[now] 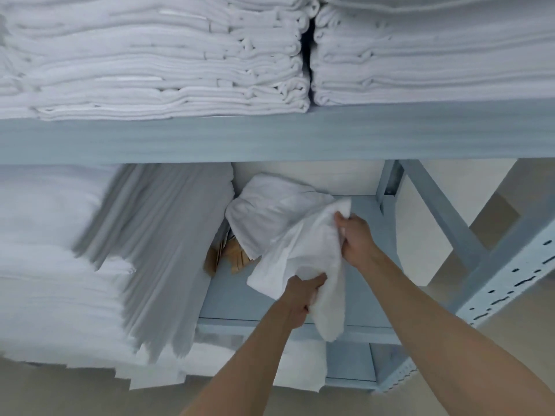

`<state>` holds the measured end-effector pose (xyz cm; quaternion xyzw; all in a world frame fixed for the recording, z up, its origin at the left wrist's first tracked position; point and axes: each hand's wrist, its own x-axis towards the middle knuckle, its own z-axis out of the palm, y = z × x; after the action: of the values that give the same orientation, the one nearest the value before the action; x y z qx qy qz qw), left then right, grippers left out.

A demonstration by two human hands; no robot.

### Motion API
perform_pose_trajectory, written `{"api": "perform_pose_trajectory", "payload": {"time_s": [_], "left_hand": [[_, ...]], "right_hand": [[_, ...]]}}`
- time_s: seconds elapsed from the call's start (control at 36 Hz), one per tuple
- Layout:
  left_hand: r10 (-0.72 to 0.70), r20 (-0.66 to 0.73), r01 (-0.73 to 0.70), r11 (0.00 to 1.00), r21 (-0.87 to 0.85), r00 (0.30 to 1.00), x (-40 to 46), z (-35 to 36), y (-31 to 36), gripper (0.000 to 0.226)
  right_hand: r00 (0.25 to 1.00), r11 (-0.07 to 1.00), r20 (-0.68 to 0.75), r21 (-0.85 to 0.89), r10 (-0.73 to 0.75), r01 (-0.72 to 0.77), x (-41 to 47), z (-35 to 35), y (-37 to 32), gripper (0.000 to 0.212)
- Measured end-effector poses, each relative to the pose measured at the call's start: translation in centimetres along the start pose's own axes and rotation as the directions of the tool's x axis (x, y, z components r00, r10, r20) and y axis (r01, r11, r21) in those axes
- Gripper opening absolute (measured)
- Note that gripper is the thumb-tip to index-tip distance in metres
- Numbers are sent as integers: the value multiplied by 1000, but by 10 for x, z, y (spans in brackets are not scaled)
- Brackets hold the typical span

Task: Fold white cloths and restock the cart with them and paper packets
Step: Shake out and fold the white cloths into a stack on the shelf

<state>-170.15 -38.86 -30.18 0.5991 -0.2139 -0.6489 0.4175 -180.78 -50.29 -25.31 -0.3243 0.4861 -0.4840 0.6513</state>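
**Two hands, one loose cloth at the shelf**

Between both hands, over the blue-grey shelf (240, 298), hangs one white cloth (303, 250). Right hand (356, 235) is clenched on its upper edge; left hand (300, 298), lower and nearer, is clenched on its bottom part. Beyond the left hand lie brown paper packets (231, 259), too blurred to count. Above both hands, two folded stacks (150, 70) sit side by side.

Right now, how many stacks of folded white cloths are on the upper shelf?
2: a left stack and a right stack, side by side with a narrow gap. Both run past the picture's edges, so more may be hidden.
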Motion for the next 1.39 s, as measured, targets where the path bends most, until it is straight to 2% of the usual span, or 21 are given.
{"api": "perform_pose_trajectory", "payload": {"time_s": [0.14,0.25,0.31,0.36,0.42,0.44,0.47,0.53,0.58,0.64,0.69,0.78,0.83,0.92,1.0,1.08,1.17,1.25,1.31,1.39], "left_hand": [[64,179,-81,993,89,982,-18,25,15,55],[-5,307,-109,930,352,952,-36,29,32,52],[49,237,-146,900,410,970,-44,27,42,43],[252,24,-244,902,356,967,-48,23,54,34],[477,-156,-398,841,366,865,-52,19,65,18],[577,-186,-469,780,414,795,-53,18,69,21],[665,-174,-531,704,472,726,-55,17,72,34],[788,-74,-630,542,556,612,-60,19,77,65],[843,86,-664,351,660,531,-65,25,80,86],[820,274,-611,114,783,503,-67,30,77,88],[741,402,-521,-82,849,537,-69,31,69,79],[652,473,-445,-225,867,593,-68,23,55,58],[595,454,-422,-204,883,663,-71,17,50,47],[525,386,-429,-44,902,759,-77,5,37,41],[502,348,-405,6,914,792,-81,-14,17,35],[527,349,-397,-24,918,775,-87,-32,-6,21],[538,353,-419,-1,908,765,-96,-51,-23,9],[593,334,-465,77,882,732,-107,-75,-36,22],[641,344,-522,104,847,686,-115,-90,-46,26],[747,353,-632,115,766,564,-127,-104,-57,35]], "right_hand": [[983,994,148,13,-109,108,-16,-16,-48,25],[936,977,285,21,-208,211,-31,-39,-84,17],[913,962,332,-46,-238,268,-38,-52,-99,16],[891,929,385,-172,-242,327,-44,-64,-109,17],[872,875,446,-317,-204,367,-52,-74,-115,16],[860,818,475,-409,-188,405,-57,-77,-118,15],[846,722,503,-518,-176,458,-63,-79,-120,15],[812,426,564,-704,-149,567,-76,-77,-122,15],[787,147,610,-774,-90,616,-90,-72,-119,20],[784,55,620,-782,-35,621,-104,-69,-108,35],[792,43,611,-791,3,610,-114,-72,-95,37],[797,26,604,-797,18,603,-128,-82,-82,35],[811,23,585,-811,18,584,-139,-90,-78,34],[837,25,546,-838,32,545,-151,-99,-73,25],[842,48,539,-842,14,538,-164,-104,-65,25],[856,54,515,-856,32,513,-181,-103,-48,29],[873,65,486,-873,46,483,-200,-97,-28,22],[888,83,457,-888,48,452,-221,-91,-10,21],[899,87,437,-898,39,432,-233,-89,2,20],[909,135,414,-899,-49,417,-250,-92,23,17]]}}
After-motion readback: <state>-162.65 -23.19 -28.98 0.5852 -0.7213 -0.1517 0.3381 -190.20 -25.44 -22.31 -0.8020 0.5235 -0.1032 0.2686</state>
